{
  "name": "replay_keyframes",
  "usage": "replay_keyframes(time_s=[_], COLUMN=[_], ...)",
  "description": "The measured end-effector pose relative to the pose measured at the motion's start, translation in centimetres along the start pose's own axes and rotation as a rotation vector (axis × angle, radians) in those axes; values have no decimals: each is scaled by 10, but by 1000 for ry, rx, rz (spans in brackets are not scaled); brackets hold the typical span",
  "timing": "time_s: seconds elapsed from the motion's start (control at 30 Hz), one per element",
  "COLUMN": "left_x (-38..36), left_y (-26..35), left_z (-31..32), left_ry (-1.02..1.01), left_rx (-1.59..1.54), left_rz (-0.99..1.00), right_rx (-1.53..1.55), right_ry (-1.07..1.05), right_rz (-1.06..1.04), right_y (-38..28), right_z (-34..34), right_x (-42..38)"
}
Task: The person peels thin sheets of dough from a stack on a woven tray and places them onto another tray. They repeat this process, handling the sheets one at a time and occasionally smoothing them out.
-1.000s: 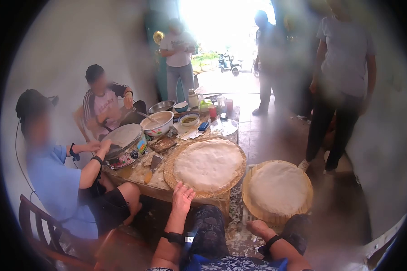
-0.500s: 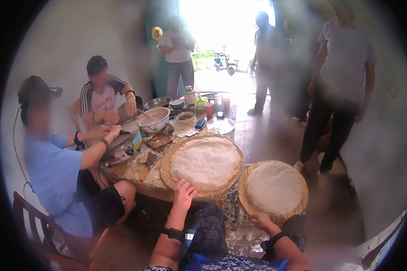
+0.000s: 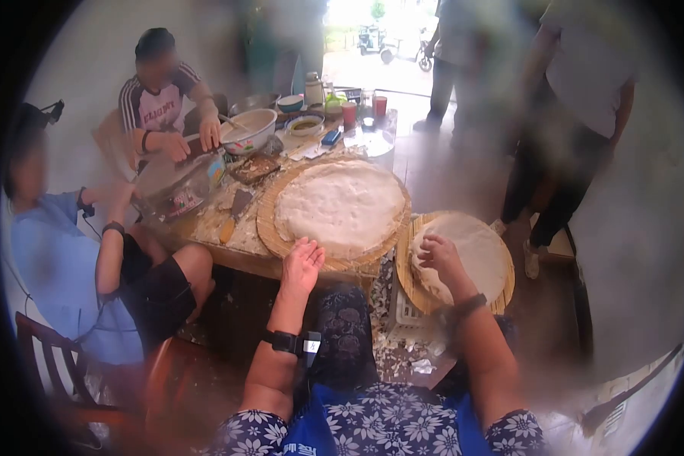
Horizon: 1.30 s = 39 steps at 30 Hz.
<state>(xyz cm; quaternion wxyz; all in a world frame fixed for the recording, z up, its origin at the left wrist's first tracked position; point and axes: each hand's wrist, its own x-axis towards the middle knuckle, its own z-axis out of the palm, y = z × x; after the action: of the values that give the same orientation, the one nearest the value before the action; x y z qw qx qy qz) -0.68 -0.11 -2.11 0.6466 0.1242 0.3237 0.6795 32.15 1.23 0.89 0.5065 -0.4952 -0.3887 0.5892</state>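
Observation:
My left hand (image 3: pixel 305 264) is open, palm turned up and fingers stretched, at the near rim of the large round woven tray (image 3: pixel 267 209). Nothing lies in its palm. Across that tray spreads a big, pale, dough-like round sheet (image 3: pixel 342 201) with a dimpled surface. To the right, a smaller woven tray (image 3: pixel 405 278) carries a second pale round sheet (image 3: pixel 475 254), smoother on top. My right hand (image 3: pixel 442 257) hangs over this sheet's left side, its fingers loosely bent and apart, with nothing visible in them.
A scraper (image 3: pixel 226 230) with a yellow handle lies on the floury table left of the large tray. Farther back are a white basin (image 3: pixel 254 135), a bowl (image 3: pixel 305 125) and red cups (image 3: pixel 349 115). Two people sit at left; others stand behind. A white crate (image 3: pixel 410 323) supports the smaller tray.
My right hand has risen from the smaller tray's near edge to over its sheet. My left hand has turned palm up near the large tray's rim. The camera view has tilted down.

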Motion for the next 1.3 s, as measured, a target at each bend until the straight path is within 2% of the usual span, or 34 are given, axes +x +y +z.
replay_keyframes(time_s=[0.07,0.27,0.6,0.77,1.1,1.2,1.3], left_x=[-12,-14,-13,-15,-6,-4,-4], left_y=[4,4,9,17,29,33,34], left_z=[14,7,5,2,3,0,-2], left_ry=[27,43,69,74,42,30,38], left_rx=[53,80,80,118,202,188,165], left_rz=[32,68,153,194,101,83,66], right_rx=[87,70,75,-23,-67,-182,-108], right_ry=[-78,-46,-181,-179,-131,-196,-131], right_rz=[-29,21,75,118,161,51,65], right_y=[10,-5,-16,-17,-27,-28,-32], right_z=[-5,12,30,42,56,57,67], right_x=[15,20,53,58,61,67,65])
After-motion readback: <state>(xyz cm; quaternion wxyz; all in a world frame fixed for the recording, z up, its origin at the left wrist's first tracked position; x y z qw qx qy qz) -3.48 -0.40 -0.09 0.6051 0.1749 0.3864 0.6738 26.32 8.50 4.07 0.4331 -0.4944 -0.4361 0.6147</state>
